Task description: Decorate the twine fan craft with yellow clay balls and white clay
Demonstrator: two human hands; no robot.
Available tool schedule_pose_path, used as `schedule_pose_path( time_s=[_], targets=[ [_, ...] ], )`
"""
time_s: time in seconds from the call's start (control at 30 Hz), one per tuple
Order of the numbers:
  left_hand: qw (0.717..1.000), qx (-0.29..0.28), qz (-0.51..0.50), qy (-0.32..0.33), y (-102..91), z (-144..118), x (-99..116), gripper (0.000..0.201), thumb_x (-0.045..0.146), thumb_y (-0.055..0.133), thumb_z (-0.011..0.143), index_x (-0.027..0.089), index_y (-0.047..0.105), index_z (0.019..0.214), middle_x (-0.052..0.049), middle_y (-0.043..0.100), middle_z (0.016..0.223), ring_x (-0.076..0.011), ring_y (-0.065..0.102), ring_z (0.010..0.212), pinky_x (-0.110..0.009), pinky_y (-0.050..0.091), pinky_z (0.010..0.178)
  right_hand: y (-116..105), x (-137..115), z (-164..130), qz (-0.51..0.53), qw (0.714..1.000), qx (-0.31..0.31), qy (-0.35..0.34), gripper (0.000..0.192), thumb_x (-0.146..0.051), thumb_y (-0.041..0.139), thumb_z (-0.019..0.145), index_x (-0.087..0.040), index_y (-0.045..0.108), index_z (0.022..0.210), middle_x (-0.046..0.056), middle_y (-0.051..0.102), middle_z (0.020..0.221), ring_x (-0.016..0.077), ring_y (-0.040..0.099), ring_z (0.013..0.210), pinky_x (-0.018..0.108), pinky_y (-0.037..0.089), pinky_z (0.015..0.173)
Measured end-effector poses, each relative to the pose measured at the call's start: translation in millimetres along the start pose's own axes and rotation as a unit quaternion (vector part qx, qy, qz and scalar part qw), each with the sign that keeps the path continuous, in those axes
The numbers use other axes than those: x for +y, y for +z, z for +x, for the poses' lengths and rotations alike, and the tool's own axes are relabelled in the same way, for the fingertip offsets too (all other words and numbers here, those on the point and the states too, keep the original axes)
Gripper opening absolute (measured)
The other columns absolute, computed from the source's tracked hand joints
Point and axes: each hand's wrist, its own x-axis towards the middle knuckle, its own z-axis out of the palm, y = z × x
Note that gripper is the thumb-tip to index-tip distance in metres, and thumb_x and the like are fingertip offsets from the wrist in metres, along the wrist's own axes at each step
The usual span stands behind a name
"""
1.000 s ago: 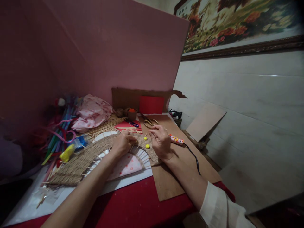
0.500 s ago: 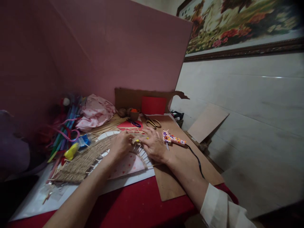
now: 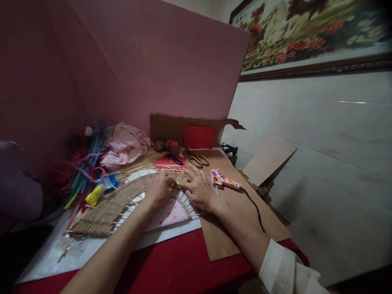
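Left hand [image 3: 159, 190] and right hand [image 3: 200, 192] overlie a woven arch [image 3: 112, 210]; scissors [image 3: 193, 157] beyond.

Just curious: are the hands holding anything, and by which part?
I can't tell for the left hand, curled at the woven twine arch; the spread right hand grips nothing visible, one finger at a yellow piece.

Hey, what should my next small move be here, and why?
I'd probably press the small yellow piece gently against the woven arch with your right hand: its fingertip is at the piece, your left hand is close beside it, and the glue gun is out of hand.
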Motion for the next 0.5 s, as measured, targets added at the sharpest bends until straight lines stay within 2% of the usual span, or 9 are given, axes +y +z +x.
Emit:
schedule_pose_path(
  time_s=[0.17, 0.5],
  targets=[
    [0.999, -0.007, 0.031, 0.014, -1.1, -2.6, 5.3, 0.032, 0.028, 0.044, 0.083, 0.029, 0.074, 0.093, -0.007, 0.062, 0.087, -0.0223, 0.06, 0.077, -0.031, 0.036, 0.063, -0.9, -0.3, -0.6, 0.005, 1.0, -0.003, -0.002, 0.04, -0.019, 0.05, 0.083, -0.024, 0.058, 0.122, 0.009, 0.038, 0.141, 0.0285, 0.015, 0.135, 0.047, 0.023, 0.102],
    [0.997, -0.007, 0.063, 0.048, 2.5, -3.8, 5.3, 0.032, 0.033, 0.044, 0.085, 0.031, 0.075, 0.092, -0.008, 0.06, 0.085, -0.0215, 0.059, 0.07, -0.03, 0.036, 0.059, 2.4, 0.7, -1.4, 0.006, 1.0, -0.014, -0.014, 0.038, -0.016, 0.049, 0.082, -0.022, 0.06, 0.118, 0.01, 0.038, 0.141, 0.0279, 0.015, 0.135, 0.047, 0.025, 0.101]
  ],
)
